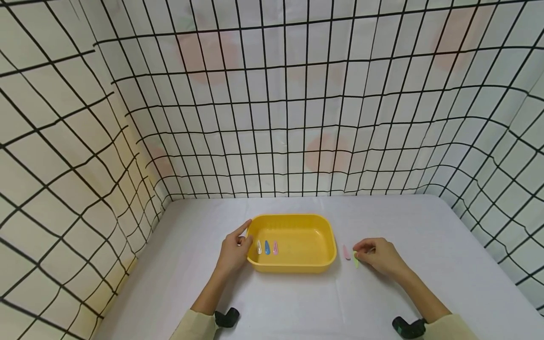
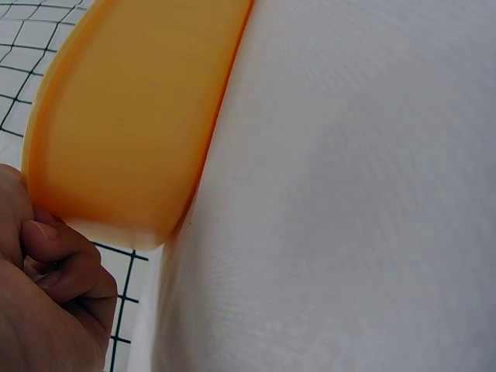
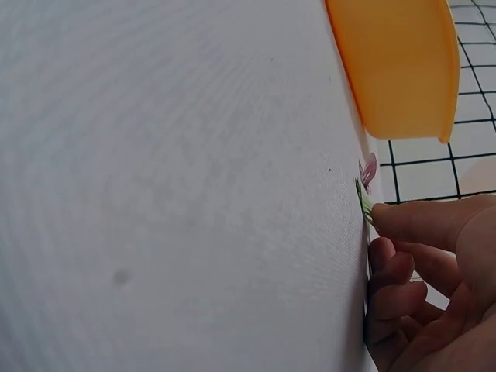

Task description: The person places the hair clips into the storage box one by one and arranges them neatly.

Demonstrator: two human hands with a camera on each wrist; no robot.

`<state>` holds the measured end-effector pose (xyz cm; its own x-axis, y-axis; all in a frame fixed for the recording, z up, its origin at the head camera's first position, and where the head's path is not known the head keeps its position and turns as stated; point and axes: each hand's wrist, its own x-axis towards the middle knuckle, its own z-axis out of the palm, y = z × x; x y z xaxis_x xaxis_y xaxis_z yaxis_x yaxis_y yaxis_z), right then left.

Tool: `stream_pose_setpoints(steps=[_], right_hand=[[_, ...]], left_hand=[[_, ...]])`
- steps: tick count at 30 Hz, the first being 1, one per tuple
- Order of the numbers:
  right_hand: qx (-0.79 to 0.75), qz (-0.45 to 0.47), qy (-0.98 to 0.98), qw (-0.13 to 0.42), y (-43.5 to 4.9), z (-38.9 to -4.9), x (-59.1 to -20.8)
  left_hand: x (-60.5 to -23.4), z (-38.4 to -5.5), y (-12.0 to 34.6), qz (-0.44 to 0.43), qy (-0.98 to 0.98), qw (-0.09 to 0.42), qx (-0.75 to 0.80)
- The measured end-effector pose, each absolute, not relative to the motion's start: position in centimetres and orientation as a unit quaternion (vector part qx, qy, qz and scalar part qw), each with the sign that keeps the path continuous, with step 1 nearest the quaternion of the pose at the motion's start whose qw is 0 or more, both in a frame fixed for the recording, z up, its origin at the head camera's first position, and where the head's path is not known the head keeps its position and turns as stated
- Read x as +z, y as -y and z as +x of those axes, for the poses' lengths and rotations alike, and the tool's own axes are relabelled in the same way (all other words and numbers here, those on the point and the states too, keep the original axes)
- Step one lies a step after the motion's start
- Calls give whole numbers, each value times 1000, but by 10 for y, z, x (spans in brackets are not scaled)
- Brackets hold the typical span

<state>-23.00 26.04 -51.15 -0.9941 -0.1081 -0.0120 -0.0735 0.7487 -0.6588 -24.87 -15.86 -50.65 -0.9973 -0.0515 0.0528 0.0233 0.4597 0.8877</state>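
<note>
A yellow tray (image 1: 293, 268) stands on the white-covered table. Inside it, toward its left end, lie three snap hair clips in a row: a whitish clip (image 1: 259, 247), a blue clip (image 1: 267, 247) and a pink clip (image 1: 275, 247). My left hand (image 1: 233, 250) grips the tray's left end, thumb at the rim and the index finger stretched along the outer corner. To the right of the tray, my right hand (image 1: 380, 255) pinches a light green hair clip (image 3: 366, 204) at the tabletop. A pink hair clip (image 1: 346, 252) lies between that hand and the tray.
Black grid netting (image 1: 272, 99) over pale cloth rises behind the table and at both sides. The white tabletop (image 1: 289, 302) extends in front of the tray. Black wrist devices (image 1: 227, 317) sit by both sleeves.
</note>
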Motion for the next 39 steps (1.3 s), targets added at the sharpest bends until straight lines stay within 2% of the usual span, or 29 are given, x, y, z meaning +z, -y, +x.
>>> stream_pose_setpoints(steps=[11,23,29,39], right_hand=[[-350,-14,-936,23,-268,-228,-510],[-372,-94,-923,40,-271,-225,-513],[-366,-100,-924,53,-273,-222,-515],[-362,-123,-923,42,-279,-219,-514]], left_hand=[[-507,-249,156,22,854,32,-519],[-506,-247,158,8,855,50,-517],[-506,-246,158,2,851,47,-524],[-505,-246,157,-1,851,47,-523]])
